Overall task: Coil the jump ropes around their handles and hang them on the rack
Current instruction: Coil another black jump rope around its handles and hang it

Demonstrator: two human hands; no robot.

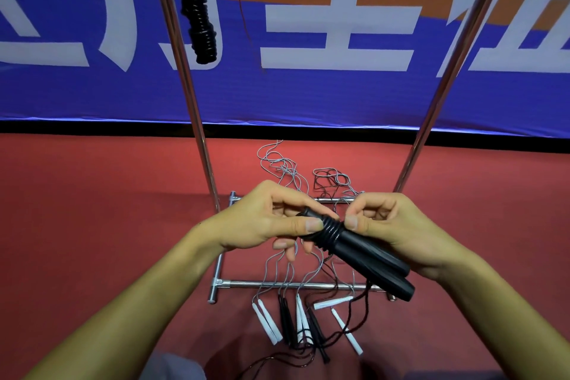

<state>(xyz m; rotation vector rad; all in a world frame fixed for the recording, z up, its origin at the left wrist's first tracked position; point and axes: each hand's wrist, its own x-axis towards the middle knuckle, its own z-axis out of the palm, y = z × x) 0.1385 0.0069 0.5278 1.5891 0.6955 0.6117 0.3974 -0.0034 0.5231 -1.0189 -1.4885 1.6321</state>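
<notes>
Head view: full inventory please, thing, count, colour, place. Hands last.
Held jump rope: one, black, two handles side by side with cord partly coiled round them, centre frame.
Hung jump rope: one, black, fully coiled, hanging from the rack top at upper left.
Rack: one, silver metal, two uprights and a base frame on the floor.
Loose jump ropes: several, white and black handles with grey and dark cords, tangled on the floor across the rack base; exact count unclear.
Floor: red.
Banner: one, blue with white and orange markings, behind the rack.
Left hand: grip on the handles' coiled end.
Right hand: pinching at the coil, handles resting across its palm.
</notes>
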